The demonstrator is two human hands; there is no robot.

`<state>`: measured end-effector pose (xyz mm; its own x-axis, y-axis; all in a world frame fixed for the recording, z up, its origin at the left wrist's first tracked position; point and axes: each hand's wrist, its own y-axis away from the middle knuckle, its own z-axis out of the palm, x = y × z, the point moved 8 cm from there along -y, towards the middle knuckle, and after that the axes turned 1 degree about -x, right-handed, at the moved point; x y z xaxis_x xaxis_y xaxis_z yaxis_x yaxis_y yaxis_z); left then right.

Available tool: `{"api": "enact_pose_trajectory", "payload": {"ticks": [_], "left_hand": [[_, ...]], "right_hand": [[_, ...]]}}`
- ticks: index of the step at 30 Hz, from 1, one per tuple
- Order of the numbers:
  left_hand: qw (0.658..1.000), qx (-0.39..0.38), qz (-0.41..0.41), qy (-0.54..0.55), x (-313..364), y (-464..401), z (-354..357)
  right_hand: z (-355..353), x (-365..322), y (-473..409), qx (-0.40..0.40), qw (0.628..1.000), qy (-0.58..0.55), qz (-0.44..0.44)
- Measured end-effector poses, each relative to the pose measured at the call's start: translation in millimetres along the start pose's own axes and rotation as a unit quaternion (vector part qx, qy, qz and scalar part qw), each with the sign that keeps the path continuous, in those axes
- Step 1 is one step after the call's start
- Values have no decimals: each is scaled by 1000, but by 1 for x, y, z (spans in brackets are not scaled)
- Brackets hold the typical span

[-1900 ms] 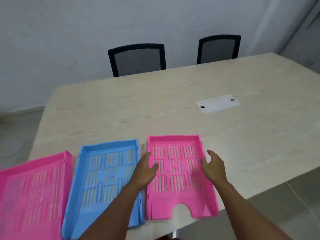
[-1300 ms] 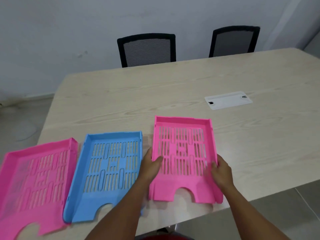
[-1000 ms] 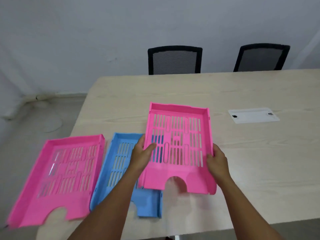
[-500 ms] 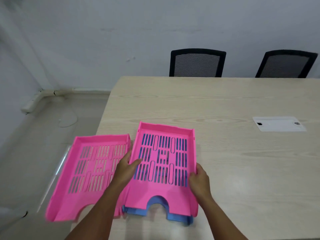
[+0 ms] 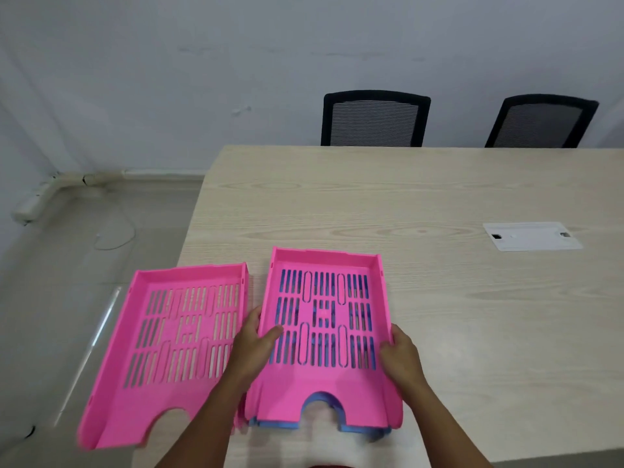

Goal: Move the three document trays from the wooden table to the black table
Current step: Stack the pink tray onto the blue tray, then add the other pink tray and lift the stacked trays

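The stacked pink tray (image 5: 326, 336) is clamped across its short width: left hand (image 5: 252, 346) on the left side wall with the thumb hooked over into the slotted floor, right hand (image 5: 400, 354) closed on the right side wall, both about mid-length. The long axis runs away from the body, notched front edge nearest. It is nested on the blue tray (image 5: 363, 430), of which only the front lip and colour through the slots are seen; whether the blue one is also gripped cannot be told.

The key relation: the second pink tray (image 5: 179, 342) lies just beside the left hand, directly to the stack's left, long axis nearly parallel, notch toward the body, its left part hanging past the edge of the wooden table (image 5: 439, 197). So a short sideways carry to the left is likely called for, the left hand being the nearer. Walls must be lined up before lowering, or nesting will jam. The black table is not in view.
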<state>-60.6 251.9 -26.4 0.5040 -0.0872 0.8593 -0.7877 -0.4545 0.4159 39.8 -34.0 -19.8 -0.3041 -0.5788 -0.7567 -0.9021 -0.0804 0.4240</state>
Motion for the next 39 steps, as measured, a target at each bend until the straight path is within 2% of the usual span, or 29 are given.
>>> {"api": "enact_pose_trajectory", "payload": {"ticks": [7, 12, 14, 22, 25, 29, 32, 36, 39], "left_hand": [[999, -43, 0, 26, 15, -2, 40], [999, -33, 21, 35, 21, -5, 36], [998, -17, 28, 46, 21, -6, 23], [992, 76, 48, 90, 2, 9, -65], [989, 115, 50, 73, -11, 22, -107], [974, 221, 56, 1, -31, 41, -173], [959, 279, 15, -41, -54, 47, -215], [963, 252, -73, -63, -96, 43, -248], [969, 208, -131, -35, -122, 36, -252]], "right_hand": [[-43, -8, -27, 18, 1000, 3, -6], [-61, -31, -25, 135, 988, -3, -72], [-52, -51, -21, 151, 981, -3, -119], [70, -122, 1, 18, 979, 8, -205], [125, -142, 17, -34, 975, 11, -221], [190, -149, 38, -98, 974, 7, -205], [221, -137, 45, -116, 979, 25, -167], [243, -109, 49, -136, 984, 64, -99], [256, -93, 51, -153, 983, 74, -72]]}}
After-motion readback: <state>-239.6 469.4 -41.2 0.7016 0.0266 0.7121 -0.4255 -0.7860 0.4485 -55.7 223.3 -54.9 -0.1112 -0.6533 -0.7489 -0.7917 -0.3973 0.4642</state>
